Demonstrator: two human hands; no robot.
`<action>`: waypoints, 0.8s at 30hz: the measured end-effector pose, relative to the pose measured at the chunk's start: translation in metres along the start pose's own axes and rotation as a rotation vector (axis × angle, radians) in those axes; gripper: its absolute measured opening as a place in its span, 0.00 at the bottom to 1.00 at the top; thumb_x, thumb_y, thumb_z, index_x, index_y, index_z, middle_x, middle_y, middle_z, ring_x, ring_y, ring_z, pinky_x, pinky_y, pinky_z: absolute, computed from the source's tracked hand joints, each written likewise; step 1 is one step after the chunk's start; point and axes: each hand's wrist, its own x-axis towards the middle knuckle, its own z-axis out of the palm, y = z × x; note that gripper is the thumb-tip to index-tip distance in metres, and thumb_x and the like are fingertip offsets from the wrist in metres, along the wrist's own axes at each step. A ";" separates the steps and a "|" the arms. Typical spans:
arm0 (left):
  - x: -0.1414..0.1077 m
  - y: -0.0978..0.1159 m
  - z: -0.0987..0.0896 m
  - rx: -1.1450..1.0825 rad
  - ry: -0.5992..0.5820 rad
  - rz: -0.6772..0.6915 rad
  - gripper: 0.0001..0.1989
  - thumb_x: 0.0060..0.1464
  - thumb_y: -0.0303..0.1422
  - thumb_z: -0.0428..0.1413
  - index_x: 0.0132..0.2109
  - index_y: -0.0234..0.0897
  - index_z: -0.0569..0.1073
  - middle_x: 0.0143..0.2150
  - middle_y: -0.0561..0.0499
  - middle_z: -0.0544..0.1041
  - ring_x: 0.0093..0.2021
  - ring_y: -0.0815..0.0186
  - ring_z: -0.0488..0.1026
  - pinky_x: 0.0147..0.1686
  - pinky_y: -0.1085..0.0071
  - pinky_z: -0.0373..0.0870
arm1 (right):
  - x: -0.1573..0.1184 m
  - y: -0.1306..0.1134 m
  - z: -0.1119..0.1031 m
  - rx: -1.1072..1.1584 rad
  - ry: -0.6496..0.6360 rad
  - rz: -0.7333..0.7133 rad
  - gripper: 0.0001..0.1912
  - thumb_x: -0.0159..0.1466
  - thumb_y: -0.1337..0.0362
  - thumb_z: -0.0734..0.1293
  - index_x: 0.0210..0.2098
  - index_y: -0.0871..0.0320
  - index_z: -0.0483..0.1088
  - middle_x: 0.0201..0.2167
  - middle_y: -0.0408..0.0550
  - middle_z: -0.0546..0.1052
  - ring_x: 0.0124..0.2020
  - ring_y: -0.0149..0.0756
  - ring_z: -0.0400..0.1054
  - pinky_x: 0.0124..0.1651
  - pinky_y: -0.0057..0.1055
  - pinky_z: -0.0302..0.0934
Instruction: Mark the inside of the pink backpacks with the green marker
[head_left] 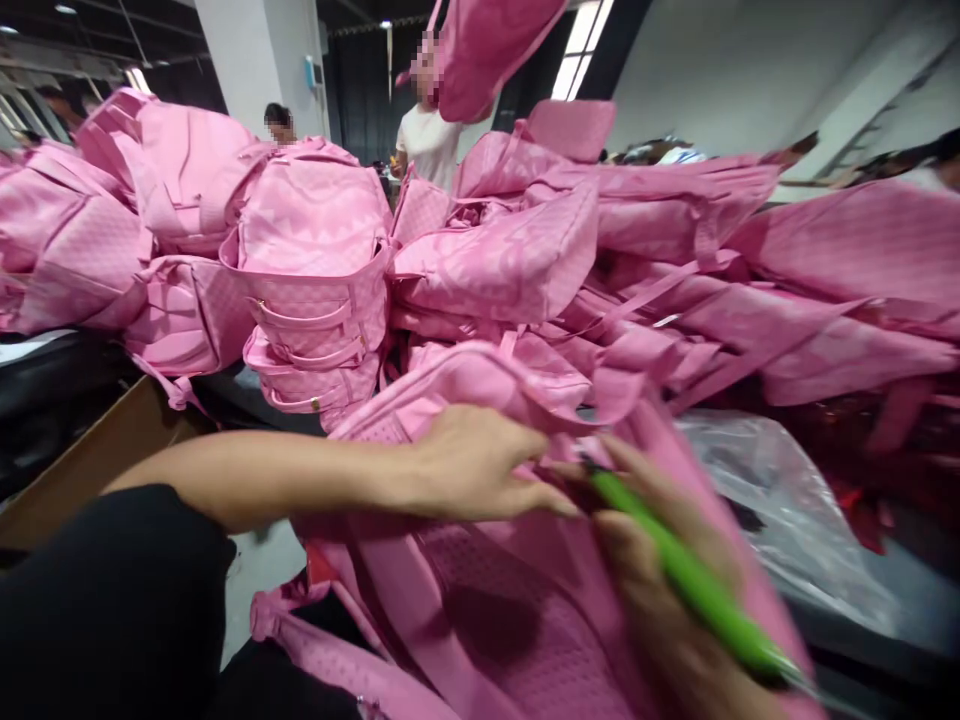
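A pink backpack (525,610) lies in front of me, its mesh back panel and straps facing up. My left hand (487,465) reaches across its upper part, thumb and fingers pinching the pink fabric near the top edge. In my right hand (660,560) is a bright green tool (690,575) with a dark tip and a metal end, held slantwise. The tip is close to the fingertips of my left hand, at the fabric. My right hand is blurred by motion, and the exact spot between the hands is hard to make out.
Pink bags (315,230) are stacked across the back, with more piled at the right. Clear plastic (780,500) lies to the right of the backpack, and a cardboard box (97,450) stands at left. Behind the pile, a person in a white shirt (431,145) is beside a raised pink bag.
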 end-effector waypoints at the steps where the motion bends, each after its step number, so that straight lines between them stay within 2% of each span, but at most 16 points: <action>1: 0.000 -0.015 0.017 0.022 -0.030 -0.006 0.23 0.60 0.53 0.53 0.35 0.37 0.78 0.28 0.50 0.78 0.28 0.64 0.74 0.25 0.71 0.57 | -0.002 0.009 0.016 0.006 -0.037 -0.009 0.24 0.66 0.49 0.66 0.55 0.57 0.72 0.51 0.58 0.78 0.49 0.52 0.76 0.46 0.44 0.75; 3: 0.003 -0.044 0.041 0.084 -0.095 0.026 0.19 0.62 0.47 0.53 0.35 0.36 0.78 0.30 0.49 0.79 0.30 0.63 0.75 0.28 0.69 0.63 | -0.008 0.030 0.046 0.014 -0.091 0.018 0.23 0.67 0.51 0.65 0.56 0.56 0.71 0.49 0.56 0.79 0.46 0.49 0.77 0.46 0.44 0.75; 4: 0.005 -0.057 0.046 0.112 -0.099 0.063 0.16 0.63 0.42 0.53 0.36 0.35 0.78 0.32 0.47 0.79 0.33 0.62 0.76 0.32 0.68 0.67 | -0.011 0.039 0.058 0.013 -0.097 0.032 0.22 0.67 0.52 0.65 0.57 0.56 0.71 0.48 0.55 0.79 0.46 0.48 0.77 0.47 0.44 0.74; 5: 0.007 -0.067 0.045 0.145 -0.066 0.111 0.13 0.64 0.37 0.52 0.38 0.35 0.78 0.36 0.46 0.80 0.38 0.61 0.76 0.38 0.66 0.69 | -0.013 0.045 0.067 0.009 -0.087 0.040 0.22 0.67 0.52 0.65 0.57 0.55 0.70 0.49 0.55 0.79 0.46 0.48 0.77 0.48 0.44 0.74; 7: 0.011 -0.084 0.034 0.217 0.101 0.199 0.11 0.64 0.30 0.51 0.48 0.36 0.77 0.50 0.42 0.78 0.53 0.57 0.72 0.54 0.59 0.66 | -0.017 0.050 0.079 -0.006 -0.053 0.026 0.21 0.68 0.54 0.65 0.57 0.55 0.70 0.51 0.55 0.78 0.51 0.48 0.74 0.52 0.46 0.71; 9: 0.020 -0.096 0.022 0.272 0.232 0.222 0.19 0.61 0.29 0.55 0.59 0.37 0.70 0.61 0.40 0.71 0.63 0.54 0.63 0.61 0.54 0.59 | -0.017 0.045 0.084 -0.031 -0.032 -0.026 0.20 0.68 0.56 0.65 0.58 0.54 0.69 0.52 0.55 0.77 0.52 0.48 0.73 0.54 0.46 0.69; 10: 0.026 -0.102 0.019 0.274 0.208 0.205 0.26 0.58 0.30 0.59 0.63 0.37 0.66 0.63 0.40 0.68 0.65 0.54 0.61 0.62 0.54 0.58 | -0.016 0.041 0.086 -0.047 -0.033 -0.062 0.20 0.68 0.57 0.65 0.58 0.54 0.68 0.51 0.55 0.77 0.51 0.47 0.73 0.52 0.45 0.70; 12: 0.038 -0.113 0.022 0.241 -0.002 0.128 0.41 0.50 0.35 0.66 0.67 0.37 0.58 0.61 0.39 0.69 0.62 0.52 0.64 0.59 0.55 0.62 | -0.015 0.031 0.089 -0.066 -0.063 -0.164 0.20 0.69 0.58 0.65 0.59 0.54 0.66 0.46 0.53 0.79 0.44 0.44 0.75 0.47 0.42 0.70; 14: 0.048 -0.121 0.035 0.226 -0.203 0.075 0.50 0.45 0.41 0.68 0.70 0.35 0.53 0.56 0.39 0.74 0.56 0.51 0.70 0.53 0.56 0.65 | -0.017 0.023 0.091 -0.047 -0.129 -0.262 0.20 0.69 0.58 0.64 0.59 0.56 0.65 0.40 0.52 0.79 0.39 0.43 0.74 0.43 0.41 0.68; 15: 0.052 -0.125 0.043 0.232 -0.250 0.065 0.51 0.45 0.43 0.68 0.70 0.34 0.53 0.53 0.39 0.75 0.54 0.50 0.71 0.50 0.57 0.66 | -0.020 0.021 0.091 -0.031 -0.166 -0.298 0.19 0.70 0.58 0.63 0.58 0.57 0.65 0.39 0.52 0.78 0.38 0.43 0.74 0.43 0.41 0.67; 17: 0.054 -0.129 0.056 0.255 -0.263 0.079 0.50 0.46 0.46 0.67 0.69 0.32 0.54 0.52 0.38 0.76 0.52 0.49 0.72 0.48 0.58 0.65 | -0.025 0.020 0.090 -0.014 -0.219 -0.330 0.17 0.71 0.59 0.62 0.57 0.59 0.65 0.37 0.53 0.78 0.38 0.43 0.74 0.43 0.42 0.65; 19: 0.052 -0.130 0.066 0.288 -0.242 0.110 0.51 0.46 0.46 0.67 0.70 0.32 0.52 0.56 0.37 0.73 0.53 0.49 0.71 0.48 0.58 0.64 | -0.029 0.023 0.088 -0.019 -0.237 -0.323 0.17 0.71 0.61 0.62 0.56 0.60 0.65 0.37 0.54 0.78 0.39 0.43 0.74 0.43 0.42 0.64; 22: 0.047 -0.127 0.077 0.342 -0.177 0.165 0.63 0.42 0.51 0.68 0.73 0.33 0.41 0.66 0.32 0.62 0.62 0.45 0.63 0.56 0.52 0.58 | -0.032 0.035 0.086 -0.035 -0.205 -0.290 0.18 0.71 0.61 0.62 0.57 0.61 0.65 0.39 0.55 0.78 0.40 0.44 0.74 0.43 0.42 0.64; 24: 0.046 -0.124 0.085 0.384 -0.150 0.190 0.68 0.38 0.55 0.68 0.73 0.34 0.37 0.69 0.31 0.56 0.66 0.43 0.56 0.60 0.48 0.51 | -0.034 0.044 0.086 -0.033 -0.187 -0.251 0.18 0.70 0.61 0.63 0.58 0.60 0.65 0.39 0.55 0.78 0.39 0.43 0.74 0.43 0.41 0.65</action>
